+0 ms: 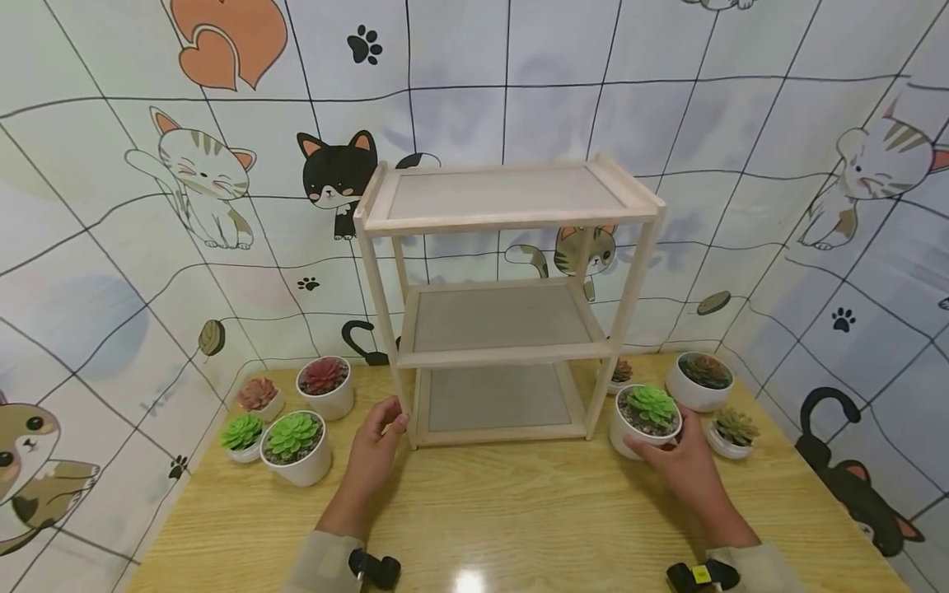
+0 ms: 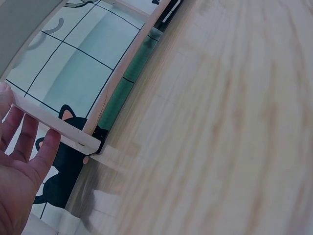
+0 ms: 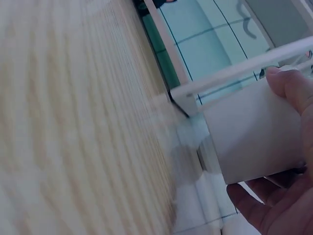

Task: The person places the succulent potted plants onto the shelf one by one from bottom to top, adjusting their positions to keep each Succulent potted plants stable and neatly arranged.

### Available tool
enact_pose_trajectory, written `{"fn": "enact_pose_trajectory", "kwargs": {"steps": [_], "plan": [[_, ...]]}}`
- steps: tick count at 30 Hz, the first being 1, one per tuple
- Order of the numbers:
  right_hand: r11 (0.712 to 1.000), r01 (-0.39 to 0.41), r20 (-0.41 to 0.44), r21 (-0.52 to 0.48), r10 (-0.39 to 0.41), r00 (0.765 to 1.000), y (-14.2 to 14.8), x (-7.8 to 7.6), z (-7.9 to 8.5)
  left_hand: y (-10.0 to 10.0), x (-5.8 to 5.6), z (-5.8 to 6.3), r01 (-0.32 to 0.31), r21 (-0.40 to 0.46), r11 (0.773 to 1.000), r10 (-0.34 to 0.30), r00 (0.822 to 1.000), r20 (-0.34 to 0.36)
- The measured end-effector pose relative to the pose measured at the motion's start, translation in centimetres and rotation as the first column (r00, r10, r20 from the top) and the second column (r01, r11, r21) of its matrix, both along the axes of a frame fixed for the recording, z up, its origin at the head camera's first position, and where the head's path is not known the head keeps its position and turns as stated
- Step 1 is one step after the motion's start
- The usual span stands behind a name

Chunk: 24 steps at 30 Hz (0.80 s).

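A pale wooden three-tier shelf [image 1: 504, 356] stands upright on the table. My left hand [image 1: 374, 445] is at its front left leg, fingertips touching the wood; the left wrist view shows these fingers [image 2: 49, 147] fairly straight against the leg [image 2: 58, 125]. Beside the front right leg, my right hand [image 1: 689, 465] grips a white pot with a green succulent [image 1: 651, 409]. The right wrist view shows the pot's smooth wall [image 3: 257, 132] between thumb and fingers, seemingly a little off the table. Its plant is hidden there.
Left of the shelf are a green succulent in a white pot [image 1: 296, 449], a small green one [image 1: 243, 435], a pink one [image 1: 259, 398] and a dark red one [image 1: 326, 387]. To the right are a brownish-green succulent [image 1: 704, 383], a yellowish one [image 1: 734, 432] and a small reddish one [image 1: 621, 375].
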State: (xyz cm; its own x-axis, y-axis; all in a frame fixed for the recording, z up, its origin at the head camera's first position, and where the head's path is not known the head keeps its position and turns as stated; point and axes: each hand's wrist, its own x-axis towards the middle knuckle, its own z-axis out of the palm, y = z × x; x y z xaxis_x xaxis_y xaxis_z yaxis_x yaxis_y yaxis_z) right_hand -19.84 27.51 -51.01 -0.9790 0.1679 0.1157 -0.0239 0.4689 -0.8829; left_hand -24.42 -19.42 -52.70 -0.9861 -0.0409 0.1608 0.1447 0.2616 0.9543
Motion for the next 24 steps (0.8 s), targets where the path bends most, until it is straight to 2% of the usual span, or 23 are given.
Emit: {"fn": "enact_pose_trajectory", "kwargs": {"steps": [5, 15, 24], "plan": [[0.998, -0.053, -0.004, -0.027, 0.053, 0.999, -1.0, 0.6, 0.4, 0.0, -0.1, -0.1, 0.011, 0.008, 1.000, -0.011, 1.000, -0.007], [0.997, -0.070, -0.014, 0.022, 0.070, 0.997, -2.5, 1.8, 1.5, -0.2, -0.2, -0.2, 0.015, 0.010, 1.000, -0.015, 1.000, -0.007], [0.993, -0.111, -0.018, 0.035, 0.112, 0.994, -4.6, 2.0, 2.5, -0.2, -0.3, -0.4, 0.011, 0.010, 1.000, -0.011, 1.000, -0.026]]}}
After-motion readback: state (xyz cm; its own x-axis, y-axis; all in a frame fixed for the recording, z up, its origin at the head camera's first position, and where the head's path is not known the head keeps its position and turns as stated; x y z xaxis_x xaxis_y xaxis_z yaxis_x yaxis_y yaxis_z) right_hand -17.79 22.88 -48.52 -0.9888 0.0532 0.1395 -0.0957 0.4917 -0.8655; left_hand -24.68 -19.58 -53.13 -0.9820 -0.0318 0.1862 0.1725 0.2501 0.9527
